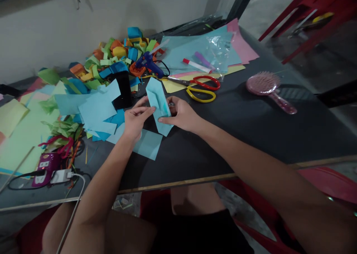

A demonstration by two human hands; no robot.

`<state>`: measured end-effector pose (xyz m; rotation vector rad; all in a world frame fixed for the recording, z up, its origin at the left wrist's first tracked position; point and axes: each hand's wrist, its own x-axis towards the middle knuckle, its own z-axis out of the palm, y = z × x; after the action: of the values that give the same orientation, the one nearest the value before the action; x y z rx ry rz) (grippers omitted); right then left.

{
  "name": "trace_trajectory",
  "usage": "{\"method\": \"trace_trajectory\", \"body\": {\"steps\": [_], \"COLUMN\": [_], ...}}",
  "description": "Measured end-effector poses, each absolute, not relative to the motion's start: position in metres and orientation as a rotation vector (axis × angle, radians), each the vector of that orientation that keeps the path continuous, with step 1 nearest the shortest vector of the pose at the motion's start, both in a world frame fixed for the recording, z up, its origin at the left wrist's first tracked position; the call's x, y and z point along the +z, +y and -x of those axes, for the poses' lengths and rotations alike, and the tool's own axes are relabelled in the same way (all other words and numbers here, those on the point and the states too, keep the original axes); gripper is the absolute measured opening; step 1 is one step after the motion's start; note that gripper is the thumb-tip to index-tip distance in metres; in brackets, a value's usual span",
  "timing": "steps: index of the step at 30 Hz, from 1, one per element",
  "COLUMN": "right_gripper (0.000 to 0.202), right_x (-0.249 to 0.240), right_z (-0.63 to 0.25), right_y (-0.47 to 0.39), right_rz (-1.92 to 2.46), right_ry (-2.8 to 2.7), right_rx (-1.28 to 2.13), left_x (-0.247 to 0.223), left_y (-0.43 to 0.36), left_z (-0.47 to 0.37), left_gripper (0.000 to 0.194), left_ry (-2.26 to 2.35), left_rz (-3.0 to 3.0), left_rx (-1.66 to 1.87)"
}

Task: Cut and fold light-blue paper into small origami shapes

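My left hand (134, 121) and right hand (182, 114) both pinched the folded light-blue paper (155, 96), one on each side. I held it up over the dark worktop (200, 146). The scissors (190, 84) (one handle red, one yellow) lay near my right hand. A blue glue gun (150, 63) was farther back.

Can pass freely to the right of the scissors (190, 83), over bare table (279, 135), as far as the hairbrush (263, 84), lying bristles upward. On the near side of the scissors, must avoid the right hand (182, 115), holding the folded blue paper (157, 97), and the right forearm (240, 150), slanting across the table. Behind the scissors, is hindered by a marker (197, 66) and a plastic bag (219, 53). To the left of the scissors, finds little room among glue gun (150, 63), black object (122, 90), loose blue sheets (96, 111) and heap of paper strips (110, 58).
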<state>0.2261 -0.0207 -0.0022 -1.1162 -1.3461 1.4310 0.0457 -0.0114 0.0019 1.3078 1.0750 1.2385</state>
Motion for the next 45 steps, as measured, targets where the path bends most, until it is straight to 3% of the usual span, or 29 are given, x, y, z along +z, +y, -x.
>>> {"method": "trace_trajectory", "body": {"steps": [13, 16, 19, 23, 33, 45], "right_gripper": [0.049, 0.05, 0.054, 0.056, 0.043, 0.041], "right_x": [-0.003, -0.003, -0.004, -0.004, 0.005, 0.006], "right_z": [-0.22, -0.221, -0.222, -0.223, -0.226, -0.23], "right_y": [-0.03, -0.028, -0.024, -0.023, -0.02, -0.024], "right_rz": [1.132, 1.121, 1.12, 1.144, 1.005, 1.062], "right_ry": [-1.673, -1.547, -1.325, -1.251, -1.152, -1.398], "right_rx": [1.383, 1.384, 1.357, 1.361, 1.34, 1.129], "left_x": [0.013, 0.018, 0.015, 0.004, 0.005, 0.015], "left_y": [0.019, 0.019, 0.009, -0.006, -0.012, -0.016], "left_z": [-0.011, -0.009, -0.022, -0.042, -0.043, -0.047], "left_gripper": [0.023, 0.034, 0.056, 0.044, 0.03, 0.033], "left_ry": [1.111, 1.148, 1.095, 1.105, 1.168, 1.185], "left_rz": [-1.206, -1.187, -1.177, -1.365, -1.422, -1.384], "left_rx": [1.54, 1.557, 1.285, 1.043, 1.082, 1.067]}}
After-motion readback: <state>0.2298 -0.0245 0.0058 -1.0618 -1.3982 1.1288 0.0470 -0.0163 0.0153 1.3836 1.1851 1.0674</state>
